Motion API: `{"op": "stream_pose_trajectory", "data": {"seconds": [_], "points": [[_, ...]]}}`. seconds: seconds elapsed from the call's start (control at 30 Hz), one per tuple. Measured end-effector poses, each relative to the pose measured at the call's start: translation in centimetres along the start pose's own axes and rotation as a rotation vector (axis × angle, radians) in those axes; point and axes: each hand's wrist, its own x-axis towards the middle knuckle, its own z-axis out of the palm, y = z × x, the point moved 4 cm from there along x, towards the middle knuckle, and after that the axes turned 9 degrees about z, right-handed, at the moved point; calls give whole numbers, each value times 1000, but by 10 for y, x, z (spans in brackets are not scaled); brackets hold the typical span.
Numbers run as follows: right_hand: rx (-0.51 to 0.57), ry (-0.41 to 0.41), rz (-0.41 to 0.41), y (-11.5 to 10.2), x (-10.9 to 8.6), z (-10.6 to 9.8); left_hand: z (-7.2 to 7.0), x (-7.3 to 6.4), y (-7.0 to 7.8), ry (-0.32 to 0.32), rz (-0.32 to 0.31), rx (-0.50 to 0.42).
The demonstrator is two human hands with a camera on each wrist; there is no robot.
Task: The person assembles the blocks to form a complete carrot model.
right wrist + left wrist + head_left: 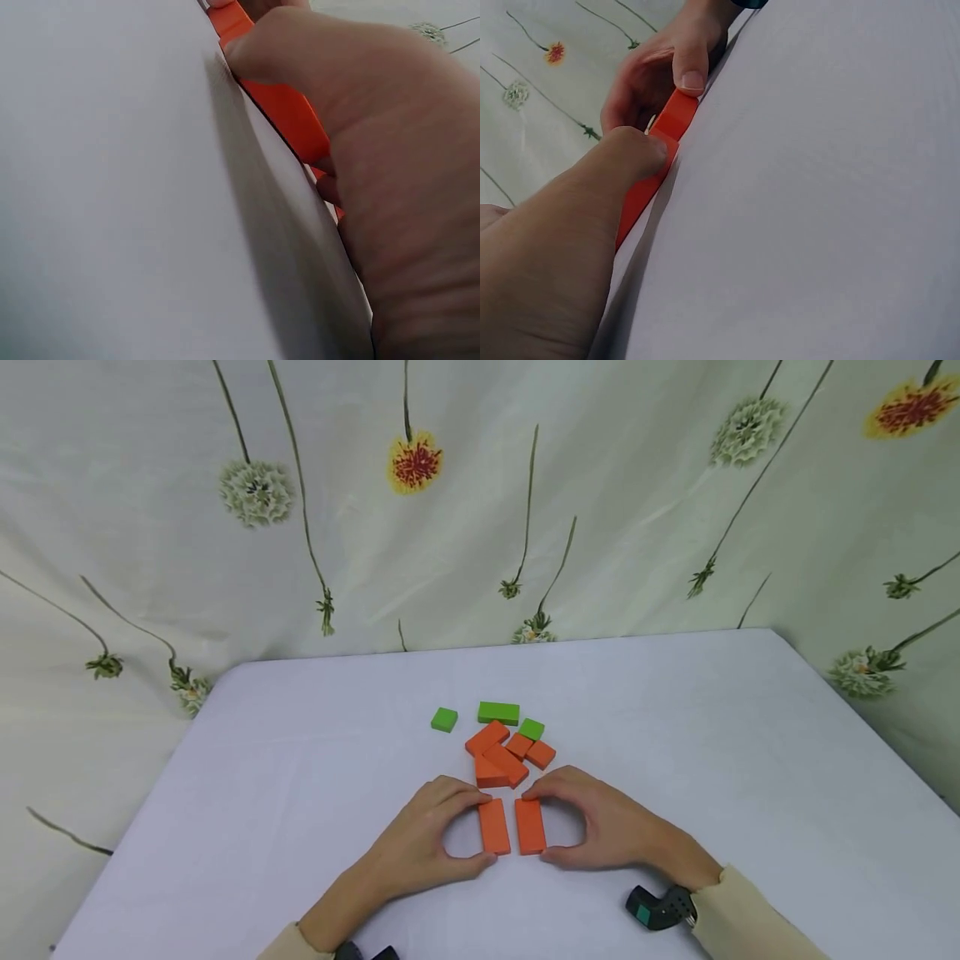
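Two orange rectangular blocks lie side by side on the white table, a narrow gap between them. My left hand [437,831] pinches the left orange block [494,827] by its two short ends, index finger at the far end and thumb at the near one. In the same way my right hand [600,820] pinches the right orange block [530,827]. The left wrist view shows the left thumb [641,150] against its block [639,202]. In the right wrist view the right thumb [259,49] presses on the end of its block [289,116].
Just beyond the hands is a loose pile of orange blocks [506,764], some overlapping. Behind it lie a long green block [498,713] and a small green block [532,729], with another green square [444,720] to the left. A flowered cloth [465,552] hangs behind the table [337,718].
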Motion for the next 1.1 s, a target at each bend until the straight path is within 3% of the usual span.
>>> {"op": "stream_pose_trajectory", "data": {"seconds": [0.2,0.43,0.63,1.1], "points": [[-4,6,3,-1,-5,3,0,-1,4,-16,9,24],[-26,44,-39,-2,-9,2,4,2,11,-3,21,-9],[-50,55,-26,-2,-10,1,7,5,16,17,35,24],[-93,154,-55,-4,-12,-4,11,14,20,7,-20,51]]}}
